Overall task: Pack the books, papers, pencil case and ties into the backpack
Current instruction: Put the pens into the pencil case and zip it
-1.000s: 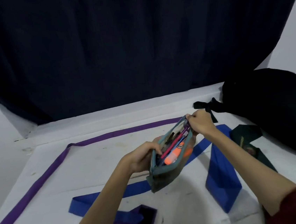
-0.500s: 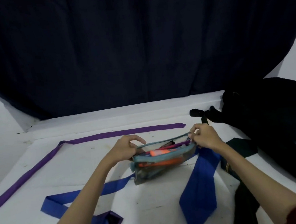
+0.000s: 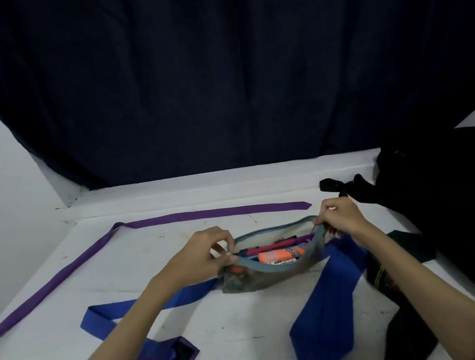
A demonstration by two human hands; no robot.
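A grey-green see-through pencil case hangs between my hands above the white table, its top gaping, with an orange marker and pink and purple pens inside. My left hand pinches the case's left end. My right hand pinches its right end. A blue tie lies under the case, running left and down to the front. A purple tie stretches along the back and down the left side. A dark green tie lies at the right. The black backpack sits at the far right.
The white table meets a raised white ledge at the back under a dark curtain. A black backpack strap lies on the table behind my right hand. White walls stand at both sides.
The case has turned from tilted on end to level between my hands, and its mouth now gapes wider. My left hand moved from its underside to pinch the left end.
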